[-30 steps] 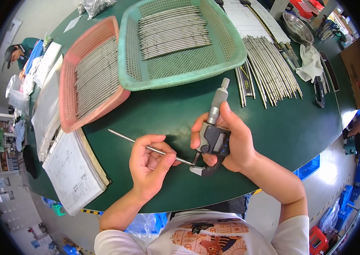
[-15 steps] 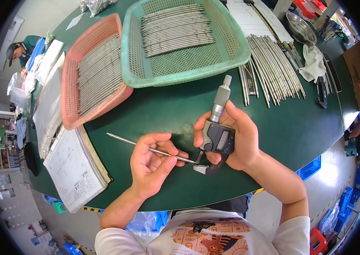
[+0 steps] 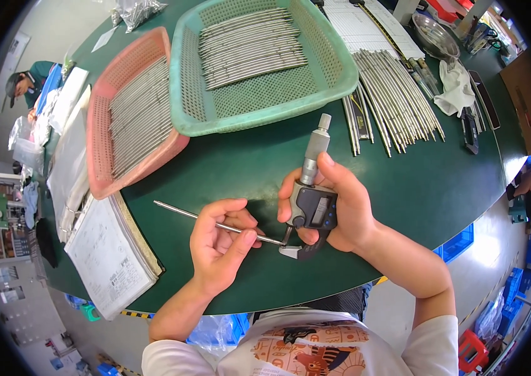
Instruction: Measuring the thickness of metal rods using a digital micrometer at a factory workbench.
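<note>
Between the thumb and fingers of my left hand point(image 3: 223, 244) is a thin metal rod point(image 3: 178, 210), slanting down from left to right. Its right end sits at the jaw opening of a digital micrometer point(image 3: 315, 210); whether both measuring faces touch it, I cannot tell. My right hand point(image 3: 353, 207) is closed round the micrometer's dark frame, thumb up along the silver barrel, which points up and away from me. The small display faces upward. Both hands are above the green table point(image 3: 240, 172).
A green plastic basket point(image 3: 265, 119) and a pink basket point(image 3: 99, 182) hold rows of metal rods. More rods point(image 3: 397, 100) lie at the right, near a metal bowl point(image 3: 434, 37) and a white cloth point(image 3: 454, 88). An open binder point(image 3: 112, 257) is left. Another person point(image 3: 24, 88) sits far left.
The rod and micrometer have shifted slightly left in the picture together with both hands. The baskets and loose rods also appear a little to the left. Both grips stay the same.
</note>
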`<move>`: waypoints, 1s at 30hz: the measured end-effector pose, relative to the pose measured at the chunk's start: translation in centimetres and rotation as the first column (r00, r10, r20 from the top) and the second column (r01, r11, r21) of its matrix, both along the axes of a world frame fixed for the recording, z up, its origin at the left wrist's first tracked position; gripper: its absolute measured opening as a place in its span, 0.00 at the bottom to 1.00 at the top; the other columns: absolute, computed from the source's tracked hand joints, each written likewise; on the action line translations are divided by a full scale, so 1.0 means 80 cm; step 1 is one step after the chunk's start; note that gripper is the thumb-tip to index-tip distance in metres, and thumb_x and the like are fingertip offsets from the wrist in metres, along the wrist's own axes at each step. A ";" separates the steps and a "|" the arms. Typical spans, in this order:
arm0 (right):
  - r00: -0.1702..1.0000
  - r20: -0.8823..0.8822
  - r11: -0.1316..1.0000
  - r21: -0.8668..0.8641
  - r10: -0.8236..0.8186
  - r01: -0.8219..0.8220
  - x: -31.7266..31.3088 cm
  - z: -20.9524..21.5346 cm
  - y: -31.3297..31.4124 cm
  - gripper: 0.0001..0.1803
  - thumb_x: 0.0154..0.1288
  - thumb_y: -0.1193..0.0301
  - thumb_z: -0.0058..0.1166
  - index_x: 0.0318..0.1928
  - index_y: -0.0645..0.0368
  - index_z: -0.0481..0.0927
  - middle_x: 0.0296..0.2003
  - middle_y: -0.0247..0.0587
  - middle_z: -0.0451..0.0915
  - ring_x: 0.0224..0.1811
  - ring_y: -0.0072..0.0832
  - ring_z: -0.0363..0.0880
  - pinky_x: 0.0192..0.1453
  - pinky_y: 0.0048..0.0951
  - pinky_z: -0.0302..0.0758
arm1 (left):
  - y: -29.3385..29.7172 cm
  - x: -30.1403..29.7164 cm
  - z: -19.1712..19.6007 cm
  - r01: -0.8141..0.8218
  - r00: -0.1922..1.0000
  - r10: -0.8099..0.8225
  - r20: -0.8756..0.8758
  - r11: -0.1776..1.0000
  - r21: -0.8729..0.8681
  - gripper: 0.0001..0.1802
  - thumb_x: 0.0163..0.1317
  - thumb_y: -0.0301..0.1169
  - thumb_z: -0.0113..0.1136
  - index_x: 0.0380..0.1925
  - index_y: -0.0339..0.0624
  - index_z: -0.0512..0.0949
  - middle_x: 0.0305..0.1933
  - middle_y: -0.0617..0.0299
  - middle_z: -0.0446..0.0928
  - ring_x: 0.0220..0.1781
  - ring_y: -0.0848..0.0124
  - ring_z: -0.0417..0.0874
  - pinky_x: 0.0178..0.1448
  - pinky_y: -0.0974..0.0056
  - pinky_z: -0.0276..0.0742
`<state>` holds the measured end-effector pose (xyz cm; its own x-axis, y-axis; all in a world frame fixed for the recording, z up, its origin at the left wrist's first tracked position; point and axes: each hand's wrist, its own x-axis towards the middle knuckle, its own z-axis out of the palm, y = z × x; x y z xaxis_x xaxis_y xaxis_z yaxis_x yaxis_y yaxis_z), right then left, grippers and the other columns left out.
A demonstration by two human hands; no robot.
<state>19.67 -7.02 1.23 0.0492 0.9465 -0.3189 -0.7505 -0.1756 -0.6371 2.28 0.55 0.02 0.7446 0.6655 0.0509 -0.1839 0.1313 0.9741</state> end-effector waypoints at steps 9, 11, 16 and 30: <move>1.000 -0.021 0.999 -0.047 0.006 -0.007 -0.002 0.002 0.001 0.33 0.61 0.45 0.21 0.34 0.64 0.70 0.22 0.42 0.74 0.10 0.23 0.64 0.15 0.20 0.63 | 0.003 -0.002 -0.001 0.036 0.998 -0.032 0.061 0.997 -0.068 0.20 0.52 0.18 0.52 0.46 0.34 0.62 0.37 0.58 0.67 0.35 0.72 0.74 0.37 0.70 0.76; 1.000 -0.030 0.999 -0.054 0.007 -0.008 -0.001 0.002 0.001 0.33 0.62 0.46 0.19 0.35 0.64 0.70 0.22 0.43 0.74 0.10 0.24 0.64 0.15 0.20 0.63 | 0.003 -0.002 0.000 0.046 0.996 -0.040 0.078 0.996 -0.073 0.20 0.52 0.17 0.52 0.46 0.34 0.62 0.37 0.58 0.67 0.36 0.71 0.75 0.37 0.70 0.76; 0.997 -0.076 1.000 -0.024 0.009 -0.011 0.000 0.002 0.000 0.33 0.62 0.48 0.20 0.35 0.65 0.70 0.22 0.45 0.74 0.10 0.25 0.64 0.15 0.20 0.63 | 0.002 -0.001 0.001 0.067 0.993 -0.058 0.104 0.995 -0.078 0.20 0.51 0.16 0.52 0.46 0.33 0.62 0.38 0.58 0.67 0.37 0.70 0.75 0.38 0.69 0.75; 0.999 -0.033 1.000 0.004 -0.001 0.001 0.001 0.000 0.000 0.32 0.59 0.45 0.27 0.33 0.64 0.70 0.23 0.46 0.74 0.10 0.25 0.65 0.14 0.20 0.63 | 0.002 0.002 0.000 0.047 0.996 -0.048 0.081 0.999 0.015 0.19 0.51 0.17 0.52 0.45 0.32 0.63 0.39 0.57 0.65 0.37 0.71 0.75 0.39 0.70 0.75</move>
